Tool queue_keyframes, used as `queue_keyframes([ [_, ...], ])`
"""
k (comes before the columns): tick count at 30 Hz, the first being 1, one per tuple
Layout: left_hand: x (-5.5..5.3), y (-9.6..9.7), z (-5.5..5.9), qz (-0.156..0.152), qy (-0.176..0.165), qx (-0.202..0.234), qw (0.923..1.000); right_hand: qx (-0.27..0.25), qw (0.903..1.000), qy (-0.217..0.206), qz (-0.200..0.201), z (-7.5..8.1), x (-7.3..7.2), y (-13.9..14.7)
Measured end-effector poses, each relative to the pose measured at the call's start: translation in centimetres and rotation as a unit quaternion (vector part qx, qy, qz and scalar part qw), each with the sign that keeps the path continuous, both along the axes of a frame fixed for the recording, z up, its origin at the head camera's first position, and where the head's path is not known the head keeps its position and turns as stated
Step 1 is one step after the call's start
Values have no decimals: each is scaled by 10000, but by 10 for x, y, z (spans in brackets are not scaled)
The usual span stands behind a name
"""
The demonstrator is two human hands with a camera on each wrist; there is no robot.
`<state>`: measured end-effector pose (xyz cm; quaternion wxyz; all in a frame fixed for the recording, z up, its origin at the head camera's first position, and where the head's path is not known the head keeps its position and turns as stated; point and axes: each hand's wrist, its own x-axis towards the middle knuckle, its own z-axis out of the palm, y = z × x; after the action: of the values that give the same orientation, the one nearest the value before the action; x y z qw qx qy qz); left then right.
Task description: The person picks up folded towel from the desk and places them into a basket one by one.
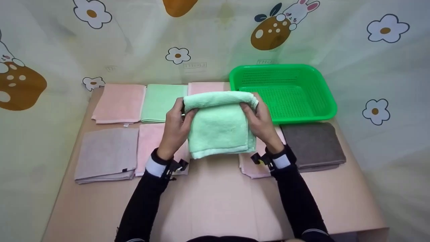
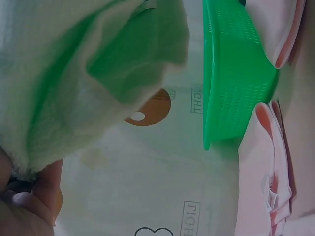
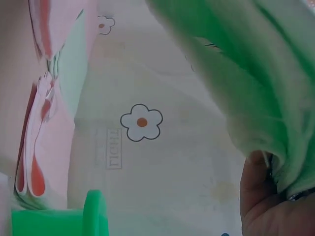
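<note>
A light green towel (image 1: pixel 220 129) is held up over the middle of the table, its top edge folded over and its lower part hanging down. My left hand (image 1: pixel 177 126) grips its left upper corner, thumb on the near side. At the opposite upper corner my right hand (image 1: pixel 260 122) pinches the cloth the same way. In the left wrist view the towel (image 2: pixel 98 78) drapes in loose folds above the fingers (image 2: pixel 48 189). The right wrist view shows the towel (image 3: pixel 256 83) curving down to the fingers (image 3: pixel 255 182).
A green plastic basket (image 1: pixel 282 116) stands at the back right. Folded towels lie around: peach (image 1: pixel 119 102), green (image 1: pixel 164 101) and pink (image 1: pixel 208 87) along the back, grey (image 1: pixel 107 153) and pink (image 1: pixel 151 144) at left, pink (image 1: pixel 257 166) and dark brown (image 1: pixel 312 146) at right. A patterned curtain (image 1: pixel 141 43) hangs behind.
</note>
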<state>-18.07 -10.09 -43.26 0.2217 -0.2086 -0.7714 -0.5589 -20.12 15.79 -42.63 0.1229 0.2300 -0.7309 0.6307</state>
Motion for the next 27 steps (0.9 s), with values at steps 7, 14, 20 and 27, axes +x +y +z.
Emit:
queue_keyframes([
  [7,-12,7,2,-84,-42,-149,9998,23,10000,-8,-22,-1,-12,11],
  [14,-40,37,14,-168,-194,-30,9997,-31,9994,-97,-328,10,-30,38],
  [20,-65,65,25,-111,273,-1127,9932,-26,9971,-201,-732,21,-46,66],
  [27,-87,89,31,-709,-312,-1287,9887,-256,9942,-680,-794,26,-61,91],
])
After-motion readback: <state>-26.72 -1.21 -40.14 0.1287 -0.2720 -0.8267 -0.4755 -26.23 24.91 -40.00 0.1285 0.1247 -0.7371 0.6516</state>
